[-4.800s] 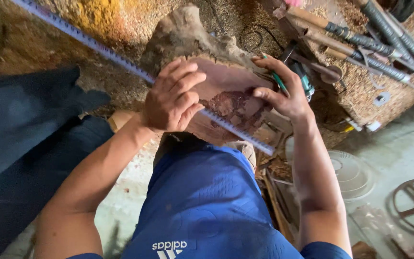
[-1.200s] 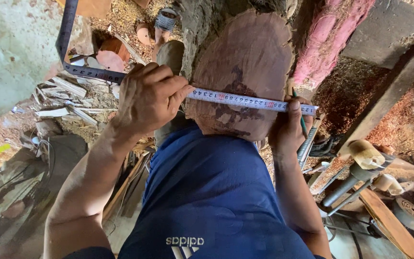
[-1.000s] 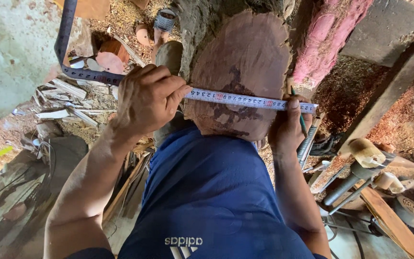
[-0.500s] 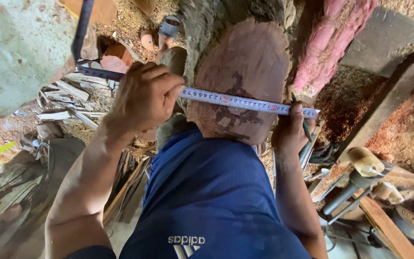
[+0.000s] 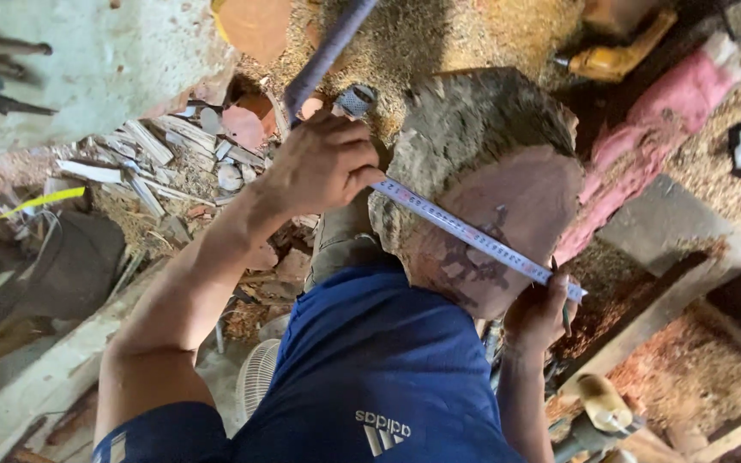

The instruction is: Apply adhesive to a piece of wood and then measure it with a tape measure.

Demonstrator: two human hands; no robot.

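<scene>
— A person in a blue shirt (image 5: 370, 369) stretches a measuring tape (image 5: 473, 236) across the cut face of a reddish log (image 5: 508, 214). What's different from a moment ago?

— The tape has tilted. Half a second back it ran nearly level across the wood; now it slopes down from the left hand (image 5: 323, 167) to the right hand (image 5: 542, 313), and the view has swung so the log sits further to the right. It reads as a second line being taken across the same face.

— How are the hands set?

— The left hand's fingers are clenched over the tape just off the log's bark edge, with the loose length running up and away behind the knuckles. The right hand's fingers pinch the tape's free end against the lower rim of the cut face; a slim pencil-like thing seems tucked there too, though I can't be sure.

— And around them?

— Sawdust on the floor, a heap of wood chips (image 5: 165, 163) to the left, a pink timber (image 5: 645, 163) beyond the log.
</scene>
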